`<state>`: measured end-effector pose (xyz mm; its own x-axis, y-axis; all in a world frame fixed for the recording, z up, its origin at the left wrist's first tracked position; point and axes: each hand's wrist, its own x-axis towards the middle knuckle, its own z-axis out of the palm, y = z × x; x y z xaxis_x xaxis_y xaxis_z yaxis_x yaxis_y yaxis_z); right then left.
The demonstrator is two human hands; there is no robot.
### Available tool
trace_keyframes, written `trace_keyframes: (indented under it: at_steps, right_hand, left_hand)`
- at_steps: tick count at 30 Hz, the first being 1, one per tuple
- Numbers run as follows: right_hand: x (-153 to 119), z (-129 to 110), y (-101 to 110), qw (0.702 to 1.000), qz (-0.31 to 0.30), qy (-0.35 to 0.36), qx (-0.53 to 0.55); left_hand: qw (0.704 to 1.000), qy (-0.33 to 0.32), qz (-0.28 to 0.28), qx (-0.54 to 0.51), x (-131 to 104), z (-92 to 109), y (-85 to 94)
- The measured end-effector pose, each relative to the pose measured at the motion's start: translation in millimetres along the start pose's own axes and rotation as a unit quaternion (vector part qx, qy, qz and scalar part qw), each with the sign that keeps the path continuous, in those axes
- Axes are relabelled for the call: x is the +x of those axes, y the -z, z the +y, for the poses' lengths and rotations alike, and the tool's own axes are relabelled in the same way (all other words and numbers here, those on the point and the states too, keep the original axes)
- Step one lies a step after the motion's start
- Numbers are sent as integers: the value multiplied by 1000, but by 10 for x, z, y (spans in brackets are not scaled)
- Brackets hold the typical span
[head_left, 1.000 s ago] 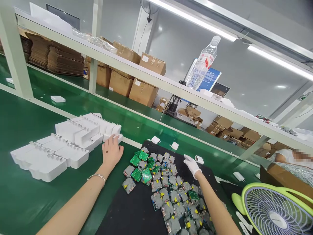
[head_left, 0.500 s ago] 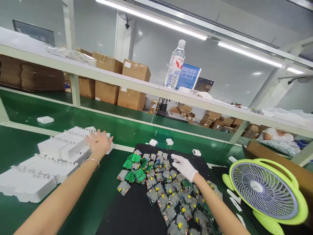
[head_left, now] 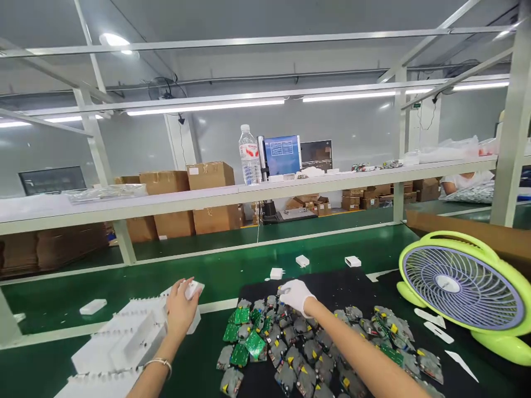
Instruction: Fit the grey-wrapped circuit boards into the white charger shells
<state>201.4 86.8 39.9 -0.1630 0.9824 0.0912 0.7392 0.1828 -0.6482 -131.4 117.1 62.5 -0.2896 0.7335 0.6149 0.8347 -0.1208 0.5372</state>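
My left hand [head_left: 181, 310], bare with a bracelet on the wrist, closes round a small white plastic case [head_left: 193, 289] at the far end of the rows of white cases [head_left: 124, 337]. A white glove covers my right hand [head_left: 295, 296]; its fingers are bent down onto the far edge of the pile of circuit boards [head_left: 305, 354], and whatever lies under the fingertips is hidden. Grey filler and yellow parts show on most boards, while several at the left of the pile show green faces [head_left: 254, 344]. The boards lie on a black mat [head_left: 332, 284].
A green-framed fan [head_left: 460, 282] stands at the right. Loose white cases [head_left: 302, 261] lie beyond the mat. Across the back runs a shelf [head_left: 186, 203] with a water bottle [head_left: 250, 157]. Cardboard boxes [head_left: 213, 221] are behind it. A person [head_left: 467, 181] is at the far right.
The view has tilted up and levelled. My left hand has gone from spread fingers over the white cases to a grip on one. My right hand's fingers have bent down onto the boards.
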Motion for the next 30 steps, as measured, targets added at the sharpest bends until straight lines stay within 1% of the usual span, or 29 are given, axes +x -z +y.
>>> trace_keyframes:
  at_steps: [1, 2, 4, 6, 7, 10, 11, 13, 14, 16, 18, 20, 22, 24, 26, 27, 28, 30]
  right_hand:
    - [-37, 37, 44, 1000, 0, 7, 2]
    - [-83, 81, 88, 1000, -5, 15, 3]
    - [-198, 170, 163, 999, -30, 26, -2]
    - [-326, 239, 211, 998, -52, 29, -17]
    - [-386, 259, 222, 998, -54, 26, -26]
    - [-497, 268, 215, 998, -31, 3, -48]
    - [-503, 260, 204, 998, -27, -8, -52]
    - [-475, 236, 183, 997, -33, -31, -59]
    - [-448, 222, 180, 996, -41, -41, -62]
    - [-408, 186, 209, 995, -56, -54, -65]
    - [-445, 142, 304, 995, -58, -58, -61]
    - [-621, 102, 461, 996, -40, -57, -48]
    - [-957, 84, 619, 998, -3, -61, -35]
    - [-1412, 114, 681, 995, 53, -79, -37]
    - [-1909, 233, 599, 983, 125, -122, -49]
    - [-2147, 336, 514, 971, 177, -150, -58]
    - [-2365, 467, 418, 958, 209, -186, -69]
    - [-2715, 779, 255, 935, 245, -244, -78]
  left_hand:
    - [998, 19, -4, -66, -38, 68, -25]
    - [989, 45, -14, -141, -104, 147, -67]
    - [952, 105, -46, -284, -320, 345, -192]
    - [893, 153, -99, -411, -607, 583, -337]
    - [860, 174, -125, -462, -751, 704, -401]
    - [760, 229, -192, -577, -1076, 995, -502]
    - [730, 243, -207, -605, -1138, 1048, -502]
    - [679, 268, -225, -645, -1208, 1080, -470]
    - [659, 280, -229, -659, -1229, 1067, -446]
    - [628, 304, -241, -675, -1268, 1010, -402]
    - [607, 322, -263, -678, -1317, 948, -379]
    - [591, 336, -289, -674, -1371, 906, -378]
    - [585, 350, -313, -661, -1414, 890, -392]
    - [599, 355, -336, -634, -1445, 899, -402]
    - [622, 339, -356, -609, -1473, 932, -387]
    - [630, 326, -363, -604, -1491, 957, -369]
    - [633, 312, -370, -605, -1511, 985, -345]
    - [629, 288, -388, -609, -1565, 1047, -299]
